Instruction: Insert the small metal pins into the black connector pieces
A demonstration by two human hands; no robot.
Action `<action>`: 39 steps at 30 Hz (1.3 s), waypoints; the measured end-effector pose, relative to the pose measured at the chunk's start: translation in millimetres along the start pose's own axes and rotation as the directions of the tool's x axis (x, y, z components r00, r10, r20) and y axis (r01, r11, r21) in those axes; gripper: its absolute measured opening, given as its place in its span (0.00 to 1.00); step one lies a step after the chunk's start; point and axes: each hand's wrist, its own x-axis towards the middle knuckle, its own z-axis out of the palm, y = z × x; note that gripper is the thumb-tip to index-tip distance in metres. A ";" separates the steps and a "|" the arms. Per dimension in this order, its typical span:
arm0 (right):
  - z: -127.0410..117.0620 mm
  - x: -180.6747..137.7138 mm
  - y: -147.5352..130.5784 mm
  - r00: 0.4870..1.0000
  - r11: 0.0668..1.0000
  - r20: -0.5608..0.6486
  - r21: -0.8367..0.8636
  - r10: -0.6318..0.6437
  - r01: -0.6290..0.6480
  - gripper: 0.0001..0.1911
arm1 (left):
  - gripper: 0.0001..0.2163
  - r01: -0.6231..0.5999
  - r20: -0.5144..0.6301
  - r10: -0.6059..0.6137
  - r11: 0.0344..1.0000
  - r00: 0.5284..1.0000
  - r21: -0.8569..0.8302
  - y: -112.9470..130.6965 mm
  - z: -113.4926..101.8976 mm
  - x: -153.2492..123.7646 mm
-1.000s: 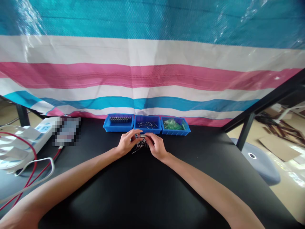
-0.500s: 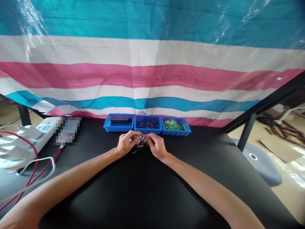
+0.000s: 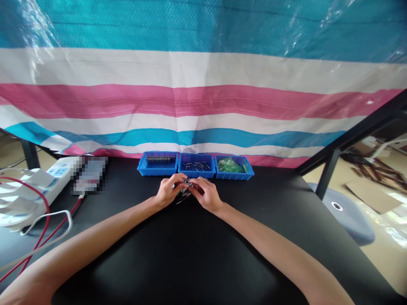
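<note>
My left hand [image 3: 167, 191] is closed in a pinch around a small metallic piece that the fingers mostly hide. My right hand [image 3: 207, 195] meets it from the other side, its thumb and fingertips pinched at the same spot. What the right fingers hold is too small and covered to name. Under and between the hands lies a loose pile of thin metal rods [image 3: 182, 198] on the black table [image 3: 178, 250]. Just beyond stand three blue bins: a left bin [image 3: 157, 172] with short metal cylinders in rows, a middle bin [image 3: 196, 174] with thin rods, and a right bin [image 3: 234, 176] with green plastic pieces or bags.
At the left are a white power strip [image 3: 65, 174] with plugs, red and white cables [image 3: 47, 207] and a pixelated device [image 3: 90, 173]. A striped plastic sheet [image 3: 203, 101] hangs behind the bins. A grey stool [image 3: 349, 216] stands past the table's right edge.
My right hand has shifted slightly left, and its fingertips now close in against those of my left hand, covering more of the metal pieces. The left hand has hardly moved.
</note>
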 end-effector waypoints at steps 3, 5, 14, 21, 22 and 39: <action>0.3 0.5 -0.2 1.000 1.000 0.009 -0.018 0.010 -0.009 0.09 | 0.11 0.008 0.015 -0.008 1.000 1.000 -0.006 0.5 -0.8 0.2; -1.0 0.8 -0.7 0.999 0.999 -0.033 -0.008 0.032 -0.032 0.09 | 0.12 0.025 0.031 -0.025 1.000 0.999 -0.005 2.1 -1.4 1.2; -6.3 2.0 -1.2 0.969 0.981 -0.165 0.098 0.183 -0.168 0.09 | 0.14 0.058 0.044 -0.060 0.997 0.997 0.051 8.4 -0.4 6.2; -6.5 4.0 -5.0 0.991 0.995 -0.096 0.035 0.093 -0.090 0.07 | 0.07 -0.010 0.030 0.009 0.999 1.000 0.051 7.6 -0.2 7.4; -6.3 3.3 -5.1 0.991 0.995 -0.093 0.033 0.097 -0.094 0.08 | 0.07 -0.014 0.028 0.013 0.999 1.000 0.049 8.1 -0.3 7.6; -5.7 -1.2 -4.2 0.987 0.999 -0.150 0.008 0.052 -0.051 0.12 | 0.06 0.009 -0.022 -0.007 0.997 1.000 0.073 14.5 -3.5 7.3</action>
